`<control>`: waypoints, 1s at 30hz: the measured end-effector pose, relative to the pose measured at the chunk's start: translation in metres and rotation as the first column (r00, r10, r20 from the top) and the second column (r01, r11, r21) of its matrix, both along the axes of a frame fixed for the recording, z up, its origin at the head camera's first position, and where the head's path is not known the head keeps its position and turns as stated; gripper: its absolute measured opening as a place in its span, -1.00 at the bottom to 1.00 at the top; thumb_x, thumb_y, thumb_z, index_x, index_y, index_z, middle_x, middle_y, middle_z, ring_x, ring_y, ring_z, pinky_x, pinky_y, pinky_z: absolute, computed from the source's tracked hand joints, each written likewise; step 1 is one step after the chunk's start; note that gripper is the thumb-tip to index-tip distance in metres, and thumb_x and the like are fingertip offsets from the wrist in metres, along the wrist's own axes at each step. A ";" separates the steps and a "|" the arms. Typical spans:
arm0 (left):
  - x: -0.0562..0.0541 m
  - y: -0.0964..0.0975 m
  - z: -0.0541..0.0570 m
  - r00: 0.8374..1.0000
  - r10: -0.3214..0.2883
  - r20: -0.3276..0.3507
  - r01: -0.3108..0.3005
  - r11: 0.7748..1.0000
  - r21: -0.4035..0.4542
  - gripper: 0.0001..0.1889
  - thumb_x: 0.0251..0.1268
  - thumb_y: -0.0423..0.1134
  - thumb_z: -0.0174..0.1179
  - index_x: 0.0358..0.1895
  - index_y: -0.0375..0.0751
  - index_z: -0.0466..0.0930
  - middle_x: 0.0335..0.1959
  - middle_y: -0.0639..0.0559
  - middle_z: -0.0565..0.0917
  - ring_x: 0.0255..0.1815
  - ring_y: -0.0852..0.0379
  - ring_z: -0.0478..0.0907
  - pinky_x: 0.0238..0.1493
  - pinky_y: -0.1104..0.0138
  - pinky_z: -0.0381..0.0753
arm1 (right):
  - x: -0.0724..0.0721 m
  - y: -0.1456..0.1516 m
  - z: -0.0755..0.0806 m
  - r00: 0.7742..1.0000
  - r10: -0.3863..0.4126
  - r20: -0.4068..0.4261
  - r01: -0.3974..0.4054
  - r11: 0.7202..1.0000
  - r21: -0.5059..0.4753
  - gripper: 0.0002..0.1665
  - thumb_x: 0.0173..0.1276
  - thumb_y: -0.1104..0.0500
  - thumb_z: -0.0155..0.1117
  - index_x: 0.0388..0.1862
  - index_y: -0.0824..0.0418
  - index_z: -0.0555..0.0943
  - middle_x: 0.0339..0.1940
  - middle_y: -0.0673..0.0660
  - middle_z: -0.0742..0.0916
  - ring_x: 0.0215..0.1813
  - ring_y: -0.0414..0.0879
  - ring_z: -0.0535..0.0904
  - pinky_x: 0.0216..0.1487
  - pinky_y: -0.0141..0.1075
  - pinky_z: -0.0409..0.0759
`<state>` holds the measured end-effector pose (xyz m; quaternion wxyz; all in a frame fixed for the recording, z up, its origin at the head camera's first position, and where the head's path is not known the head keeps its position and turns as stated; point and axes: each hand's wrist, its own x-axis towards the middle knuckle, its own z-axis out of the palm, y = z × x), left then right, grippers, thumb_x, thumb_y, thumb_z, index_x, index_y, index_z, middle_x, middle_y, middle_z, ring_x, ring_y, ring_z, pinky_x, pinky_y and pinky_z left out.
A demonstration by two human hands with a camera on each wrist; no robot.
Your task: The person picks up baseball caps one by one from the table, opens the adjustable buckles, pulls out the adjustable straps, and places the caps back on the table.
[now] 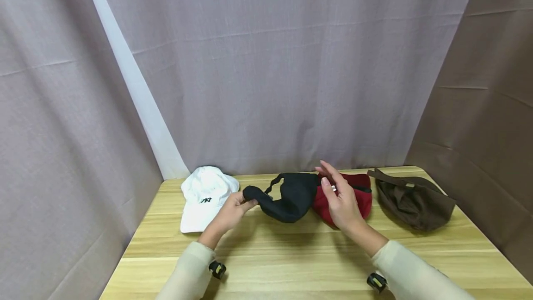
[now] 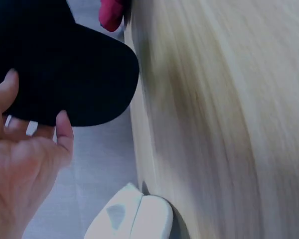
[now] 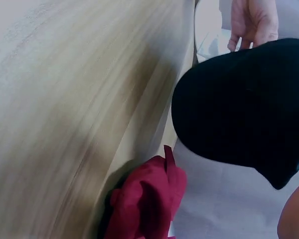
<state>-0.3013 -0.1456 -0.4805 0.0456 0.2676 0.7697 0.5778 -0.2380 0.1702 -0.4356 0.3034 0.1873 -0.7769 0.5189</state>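
Pinching a black cap (image 1: pixel 297 196) by its brim (image 2: pixel 97 82), the left hand (image 1: pixel 230 212) holds it above the tabletop (image 1: pixel 291 263) near the far edge; the right hand (image 1: pixel 343 203), fingers extended, is beside it. A white cap (image 1: pixel 208 189) lies by the far left corner, a brown hat (image 1: pixel 416 205) by the far right, a red cap (image 1: pixel 363 203) between.

From head height, I view the desk (image 1: pixel 291 267) forward and down, toward the curtain (image 1: pixel 270 82). My wrist views look from close in, rolled sideways; both share the black cap (image 1: pixel 299 196), white cap (image 1: pixel 206 189) and red cap (image 1: pixel 364 203).
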 end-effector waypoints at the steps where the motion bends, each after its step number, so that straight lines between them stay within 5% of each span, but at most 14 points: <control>1: 0.000 0.000 0.001 1.000 0.028 0.009 -0.028 0.999 0.022 -0.76 0.60 -0.37 0.15 0.12 -0.36 0.74 0.08 -0.26 0.83 0.04 0.35 0.74 0.23 0.34 0.67 | 0.000 0.001 0.000 1.000 -0.008 0.005 0.008 1.000 -0.009 -0.44 0.68 0.29 0.03 0.59 0.17 0.45 0.33 0.41 0.70 0.32 -0.49 0.54 0.30 -0.69 0.36; 4: 0.000 0.001 0.003 0.991 0.130 0.046 -0.133 0.988 0.082 -0.80 0.60 -0.33 0.19 0.07 -0.33 0.74 -0.09 -0.09 0.88 -0.07 0.36 0.74 0.13 0.36 0.66 | 0.000 0.002 0.000 1.000 -0.018 0.024 0.018 1.000 -0.016 -0.46 0.70 0.27 0.01 0.59 0.16 0.45 0.33 0.42 0.69 0.33 -0.54 0.51 0.31 -0.70 0.33; 6: 0.000 0.002 0.004 0.976 0.212 0.058 -0.216 0.972 0.093 -0.85 0.59 -0.27 0.23 -0.09 -0.30 0.70 -0.35 0.05 0.80 -0.29 0.36 0.65 -0.11 0.41 0.59 | 0.002 0.004 -0.001 0.999 -0.026 0.035 0.026 1.000 -0.015 -0.46 0.70 0.26 0.01 0.59 0.16 0.46 0.33 0.39 0.70 0.35 -0.50 0.51 0.33 -0.70 0.33; 9: 0.000 0.005 0.007 0.945 0.325 0.045 -0.327 0.943 0.065 -0.70 0.59 -0.16 0.27 -0.36 -0.20 0.48 -0.59 0.20 0.45 -0.51 0.30 0.38 -0.37 0.43 0.38 | 0.004 0.006 -0.003 0.998 -0.036 0.055 0.037 0.999 -0.009 -0.47 0.72 0.23 0.00 0.60 0.15 0.45 0.35 0.32 0.70 0.38 -0.39 0.53 0.34 -0.70 0.33; 12: -0.001 0.006 0.010 0.908 0.418 0.031 -0.418 0.908 -0.010 -0.53 0.60 -0.08 0.25 -0.48 -0.10 0.23 -0.64 0.18 0.21 -0.57 0.20 0.20 -0.46 0.38 0.26 | 0.005 0.008 -0.003 0.995 -0.043 0.086 0.043 0.999 0.003 -0.47 0.75 0.19 -0.03 0.61 0.12 0.43 0.38 0.26 0.69 0.38 -0.35 0.52 0.30 -0.70 0.34; 16: -0.005 0.006 0.011 0.884 0.464 0.059 -0.453 0.880 -0.142 -0.55 0.66 -0.01 0.17 -0.40 -0.22 0.32 -0.55 0.04 0.32 -0.48 0.07 0.32 -0.37 0.27 0.37 | 0.005 0.009 -0.004 0.992 -0.046 0.120 0.045 0.999 0.009 -0.48 0.77 0.15 -0.05 0.62 0.11 0.41 0.40 0.23 0.69 0.39 -0.41 0.49 0.27 -0.72 0.33; 19: -0.007 0.006 0.007 0.885 0.455 0.099 -0.422 0.874 -0.240 -0.51 0.69 0.06 0.09 -0.06 -0.44 0.50 -0.29 -0.16 0.54 -0.22 -0.07 0.54 -0.17 0.17 0.53 | 0.005 0.007 -0.006 0.992 -0.043 0.121 0.043 0.999 0.001 -0.49 0.76 0.17 -0.05 0.60 0.14 0.42 0.39 0.24 0.70 0.35 -0.45 0.50 0.26 -0.72 0.34; 23: -0.004 0.007 0.003 0.886 0.453 0.096 -0.398 0.850 -0.345 -0.39 0.65 0.14 0.13 0.15 -0.50 0.53 -0.07 -0.30 0.64 -0.02 -0.17 0.65 -0.04 0.10 0.63 | 0.003 0.005 -0.008 0.994 -0.030 0.106 0.031 1.000 -0.003 -0.49 0.75 0.19 -0.02 0.58 0.17 0.44 0.34 0.27 0.72 0.28 -0.51 0.50 0.24 -0.70 0.37; 25: 0.002 0.010 0.006 0.886 0.464 0.028 -0.410 0.809 -0.422 -0.38 0.59 0.15 0.19 0.13 -0.49 0.55 -0.08 -0.31 0.68 -0.03 -0.21 0.69 -0.05 0.03 0.67 | 0.002 0.004 -0.008 0.995 -0.022 0.099 0.023 1.000 -0.003 -0.50 0.74 0.20 -0.01 0.57 0.17 0.44 0.33 0.28 0.72 0.28 -0.51 0.50 0.24 -0.70 0.37; 30: 0.019 0.028 0.016 0.874 0.435 -0.214 -0.466 0.633 -0.618 -0.21 0.49 0.20 0.28 0.28 -0.60 0.50 0.13 -0.49 0.68 0.18 -0.41 0.67 0.17 -0.16 0.68 | 0.002 0.002 -0.012 0.996 -0.018 0.086 0.018 1.000 -0.001 -0.50 0.72 0.22 0.01 0.55 0.17 0.46 0.33 0.31 0.72 0.32 -0.47 0.52 0.26 -0.71 0.36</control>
